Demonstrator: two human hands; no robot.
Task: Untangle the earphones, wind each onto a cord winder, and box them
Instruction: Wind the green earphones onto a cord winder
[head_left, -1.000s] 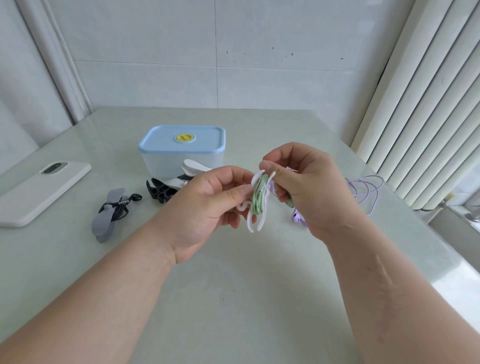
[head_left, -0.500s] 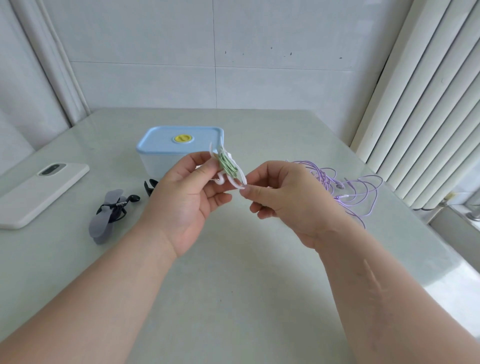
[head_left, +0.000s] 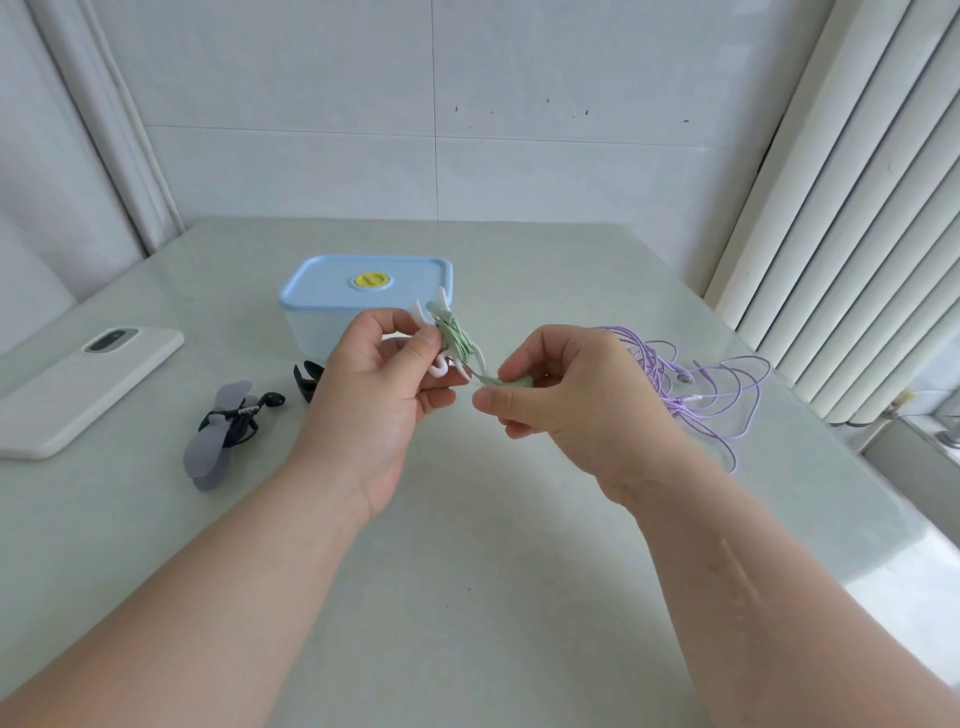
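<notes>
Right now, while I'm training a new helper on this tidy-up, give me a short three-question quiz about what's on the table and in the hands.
1. True or false: the clear plastic box with the pale blue lid is closed.
2. Which earphone cord lies loose on the grey-green table? A black, B purple, C green.
3. Fill in: the left hand holds a white plastic cord winder wound with a ___ cord.
Key: 1 true; 2 B, the purple earphones; 3 green.
</notes>
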